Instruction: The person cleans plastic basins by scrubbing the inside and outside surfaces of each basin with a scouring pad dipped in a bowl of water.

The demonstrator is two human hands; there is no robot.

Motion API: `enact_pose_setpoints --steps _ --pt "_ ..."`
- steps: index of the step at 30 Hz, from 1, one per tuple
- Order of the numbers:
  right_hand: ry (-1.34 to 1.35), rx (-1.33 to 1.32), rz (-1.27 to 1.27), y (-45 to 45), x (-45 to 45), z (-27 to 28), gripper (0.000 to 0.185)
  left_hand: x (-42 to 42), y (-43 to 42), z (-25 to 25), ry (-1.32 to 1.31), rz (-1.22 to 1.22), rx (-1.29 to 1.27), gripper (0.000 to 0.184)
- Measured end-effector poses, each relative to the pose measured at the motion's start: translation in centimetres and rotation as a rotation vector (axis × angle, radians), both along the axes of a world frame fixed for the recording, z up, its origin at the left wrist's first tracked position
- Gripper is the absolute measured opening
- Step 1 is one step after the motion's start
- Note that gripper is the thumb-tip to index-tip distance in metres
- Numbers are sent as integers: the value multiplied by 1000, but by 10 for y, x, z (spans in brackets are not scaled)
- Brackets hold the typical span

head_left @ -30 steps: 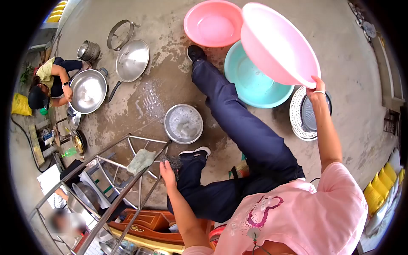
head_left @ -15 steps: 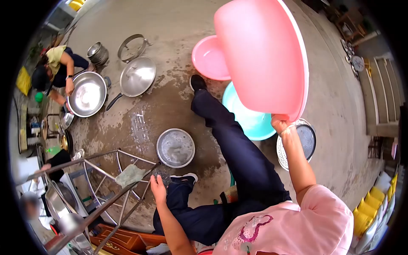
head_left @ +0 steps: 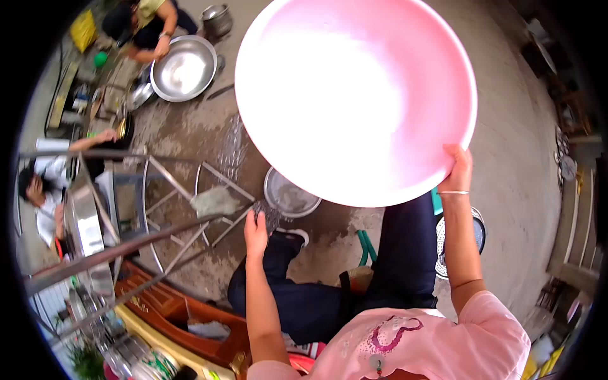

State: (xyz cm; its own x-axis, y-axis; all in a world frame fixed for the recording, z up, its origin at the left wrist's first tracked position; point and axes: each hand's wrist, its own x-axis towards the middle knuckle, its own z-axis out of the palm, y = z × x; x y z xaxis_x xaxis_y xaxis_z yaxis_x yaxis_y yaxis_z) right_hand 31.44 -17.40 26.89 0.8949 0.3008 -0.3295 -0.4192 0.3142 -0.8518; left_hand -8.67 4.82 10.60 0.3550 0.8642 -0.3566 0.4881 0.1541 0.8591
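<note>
My right hand grips the rim of a large pink plastic basin, held up with its bright inside facing me. My left hand is raised at the left of my knee. Its fingers are curled against a grey, glittery steel wool scourer, partly hidden behind them. Beyond that hand, a metal basin of cloudy water sits on the wet floor, partly covered by the pink basin. A pale cloth lies on the metal frame close to my left hand.
A metal rack frame stands at left. One co-worker handles a wide steel basin; another person sits beyond the rack. A turquoise basin and a perforated white tray lie right of my leg.
The pink basin has swung left and turned from its outer side to its inside. My right hand still grips its rim. My view has shifted left.
</note>
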Motion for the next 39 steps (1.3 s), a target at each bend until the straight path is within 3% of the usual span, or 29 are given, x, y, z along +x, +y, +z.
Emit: enact_pose_setpoints --steps 2,5,7,11,13,15,21,23,25,27,31,33,37,39 --pt "-167 -87 -14 19 -2 3 29 -9 2 -14 8 6 57 34" --pt "-348 -172 122 50 -1 5 22 -12 -1 9 82 4 -29 39" --pt "-396 -243 220 86 -9 7 21 -15 -2 -1 225 -18 230 42" --pt "-663 -505 439 142 -2 -39 18 18 0 -6 87 249 -321 40" --pt "-663 -528 475 165 -16 -53 15 23 4 -65 136 154 -76 38" --pt "-740 -547 569 174 -26 -67 15 39 9 -113 197 137 -14 36" --pt "-829 -644 751 178 -45 -101 12 81 35 -182 396 -7 72 30" --pt "-993 -726 822 181 -54 -98 14 85 38 -203 528 -82 206 31" --pt "-1132 -751 841 188 -61 -99 13 86 38 -223 565 -116 150 33" --pt "-1238 -764 888 192 -67 -100 14 83 27 -236 590 -400 54 38" --pt "-1194 -754 816 193 -70 -105 15 77 16 -250 672 -665 80 43" --pt "-1154 -795 834 195 -68 -105 14 69 27 -256 633 -642 113 42" --pt "-1140 -800 825 197 -67 -106 14 65 40 -276 639 -341 34 37" --pt "-1128 -785 804 197 -67 -106 14 65 42 -277 275 249 -86 27"
